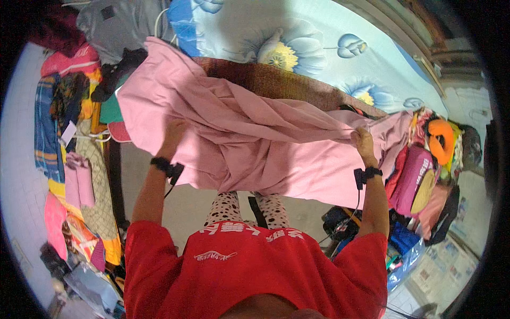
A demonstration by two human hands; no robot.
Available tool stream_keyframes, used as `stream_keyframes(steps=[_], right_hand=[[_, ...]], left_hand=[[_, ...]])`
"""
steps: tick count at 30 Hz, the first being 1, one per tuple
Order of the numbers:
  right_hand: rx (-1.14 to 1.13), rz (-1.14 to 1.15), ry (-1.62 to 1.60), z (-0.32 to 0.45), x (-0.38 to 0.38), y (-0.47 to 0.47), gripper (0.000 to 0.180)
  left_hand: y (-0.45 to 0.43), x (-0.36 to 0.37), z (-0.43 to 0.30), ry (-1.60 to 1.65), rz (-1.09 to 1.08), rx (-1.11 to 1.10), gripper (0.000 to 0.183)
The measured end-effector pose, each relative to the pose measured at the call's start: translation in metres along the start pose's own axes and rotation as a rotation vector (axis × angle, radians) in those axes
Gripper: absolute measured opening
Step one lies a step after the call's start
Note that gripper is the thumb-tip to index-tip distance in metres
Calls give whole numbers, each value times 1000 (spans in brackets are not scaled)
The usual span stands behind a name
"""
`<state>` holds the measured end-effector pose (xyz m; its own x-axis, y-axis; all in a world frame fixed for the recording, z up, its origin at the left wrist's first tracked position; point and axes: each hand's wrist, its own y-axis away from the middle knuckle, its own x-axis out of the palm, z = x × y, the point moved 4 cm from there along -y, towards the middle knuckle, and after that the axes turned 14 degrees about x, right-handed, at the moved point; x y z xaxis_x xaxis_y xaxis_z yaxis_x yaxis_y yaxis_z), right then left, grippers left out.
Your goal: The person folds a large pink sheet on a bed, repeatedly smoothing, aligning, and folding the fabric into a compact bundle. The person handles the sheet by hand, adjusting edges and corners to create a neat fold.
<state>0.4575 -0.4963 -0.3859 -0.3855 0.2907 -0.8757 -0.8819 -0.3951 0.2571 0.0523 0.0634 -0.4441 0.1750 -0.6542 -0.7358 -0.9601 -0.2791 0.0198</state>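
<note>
A large pink cloth (255, 131) stretches across the view in front of me, bunched into long folds, its lower part hanging over my legs. My right hand (363, 142) is closed in a fist on a gathered fold toward the cloth's right end. At the left part, my left hand (174, 133) grips the fabric; its fingertips are hidden among the folds. Black bands with small devices and cables circle both wrists. The cloth's upper left corner rises to a point beside the bed.
Behind the cloth lies a bed with a blue flower-print sheet (235, 36) and a brown woven mat (275, 79). Clothes hang at the left, including a blue checked cloth (48, 123). At the right are an orange neck pillow (441, 141) and a purple cushion (412, 179) bearing writing.
</note>
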Motion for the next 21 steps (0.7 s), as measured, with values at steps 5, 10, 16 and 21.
stream_keyframes(steps=[5,10,16,21], right_hand=[[-97,-14,179,0,5,-16,18],[-173,-52,196,5,8,-22,25],[-175,-89,130,13,13,-18,16],[65,40,-153,1,26,-17,18]], left_hand=[[53,-24,35,202,4,-325,20],[67,-45,20,287,-84,-568,28],[13,-98,31,364,-332,-572,34],[-53,-130,90,170,-344,-457,34]])
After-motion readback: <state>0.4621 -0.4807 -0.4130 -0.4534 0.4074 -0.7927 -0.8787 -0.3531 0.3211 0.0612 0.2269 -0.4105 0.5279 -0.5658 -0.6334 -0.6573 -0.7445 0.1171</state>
